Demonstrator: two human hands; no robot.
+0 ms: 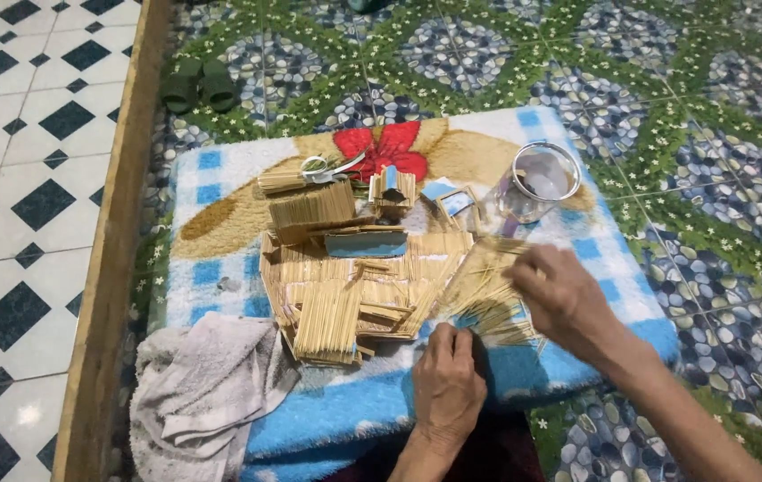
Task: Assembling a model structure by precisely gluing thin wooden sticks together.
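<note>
Head view, two hands, left hand [448,384], right hand [564,299], one stick fan [488,299]

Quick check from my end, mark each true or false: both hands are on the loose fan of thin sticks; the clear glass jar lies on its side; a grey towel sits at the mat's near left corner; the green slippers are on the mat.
1. Left hand and right hand both touch the loose sticks: true.
2. The glass jar lies on its side: false, it stands upright.
3. The grey towel is at the mat near left corner: true.
4. The green slippers are on the mat: false, on the patterned floor beyond it.
</note>
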